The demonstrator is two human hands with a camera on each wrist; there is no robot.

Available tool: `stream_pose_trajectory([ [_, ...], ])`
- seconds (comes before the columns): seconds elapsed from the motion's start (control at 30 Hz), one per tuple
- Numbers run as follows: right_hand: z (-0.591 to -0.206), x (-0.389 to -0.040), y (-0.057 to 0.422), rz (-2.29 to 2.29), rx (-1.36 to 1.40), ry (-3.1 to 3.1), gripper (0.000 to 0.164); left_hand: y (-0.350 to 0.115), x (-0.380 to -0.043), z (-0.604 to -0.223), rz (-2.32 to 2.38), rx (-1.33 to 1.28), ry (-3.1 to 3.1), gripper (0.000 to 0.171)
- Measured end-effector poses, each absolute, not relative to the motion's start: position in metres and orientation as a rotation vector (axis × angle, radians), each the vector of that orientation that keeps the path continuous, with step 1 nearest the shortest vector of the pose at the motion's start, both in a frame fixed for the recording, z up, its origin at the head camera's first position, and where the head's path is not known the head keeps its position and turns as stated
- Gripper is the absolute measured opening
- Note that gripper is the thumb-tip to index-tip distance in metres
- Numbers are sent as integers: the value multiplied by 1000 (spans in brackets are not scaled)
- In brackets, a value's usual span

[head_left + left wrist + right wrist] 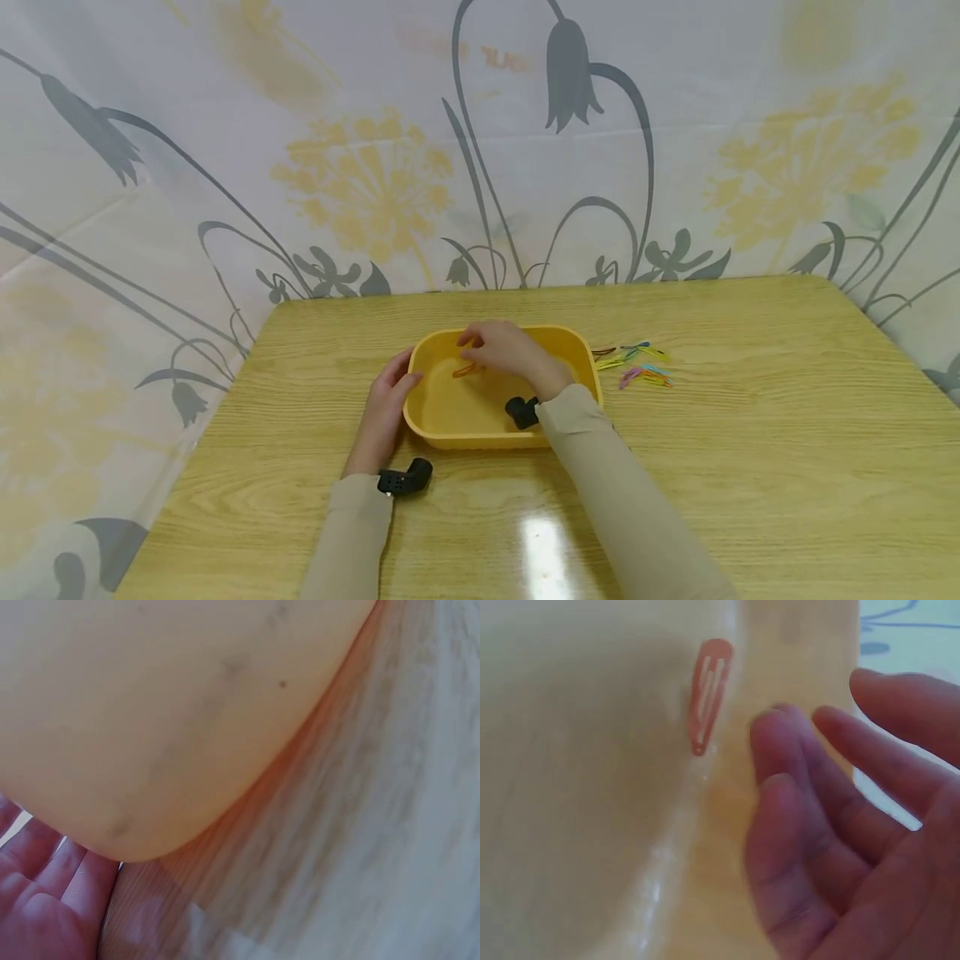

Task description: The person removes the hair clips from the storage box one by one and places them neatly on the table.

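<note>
A yellow plastic basin (457,435) stands on the wooden table. My left hand (387,400) grips its left end, thumb at the rim and fingers along the outside wall. In the left wrist view, fingers (71,877) lie by the basin's outer side (187,735). Over the inside of the basin hangs my right hand (510,350), its fingers loosely bent and nothing between them. An orange snap hair clip (709,697) shows inside the basin, apart from the fingertips; the head view has this clip (464,371) just below the hand.
Several colourful snap hair clips (647,377) lie in a loose group on the table (750,433), right of the basin. A flower-patterned curtain (510,167) hangs behind the table and on its left side. Black wrist cameras (405,478) sit on both wrists.
</note>
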State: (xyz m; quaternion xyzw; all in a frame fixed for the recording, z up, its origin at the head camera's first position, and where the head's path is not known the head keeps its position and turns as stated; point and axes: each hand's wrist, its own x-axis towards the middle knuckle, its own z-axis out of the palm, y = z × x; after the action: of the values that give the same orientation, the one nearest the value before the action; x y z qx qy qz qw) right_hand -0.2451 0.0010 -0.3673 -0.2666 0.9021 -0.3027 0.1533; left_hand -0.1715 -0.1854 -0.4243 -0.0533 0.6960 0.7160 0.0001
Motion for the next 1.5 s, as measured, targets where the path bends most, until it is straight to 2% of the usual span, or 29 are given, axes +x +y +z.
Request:
stream_pose_trajectory([
  [0.27,-374,-249,1,-795,-737,2502,29,-180,-163,-406,2210,-159,2211,41],
  [0.57,-377,-248,1,-865,-656,2380,31,-180,-161,-405,2195,-151,2226,41],
  [1.03,-382,-250,1,-756,-695,2395,5,-182,-164,-408,2190,-174,2231,41],
  [1.27,-382,-250,2,-702,-646,2439,2,-187,-173,-427,2205,-170,2238,39],
  [1.5,-378,-247,2,-657,-622,2443,2,-187,-173,-431,2204,-171,2267,38],
])
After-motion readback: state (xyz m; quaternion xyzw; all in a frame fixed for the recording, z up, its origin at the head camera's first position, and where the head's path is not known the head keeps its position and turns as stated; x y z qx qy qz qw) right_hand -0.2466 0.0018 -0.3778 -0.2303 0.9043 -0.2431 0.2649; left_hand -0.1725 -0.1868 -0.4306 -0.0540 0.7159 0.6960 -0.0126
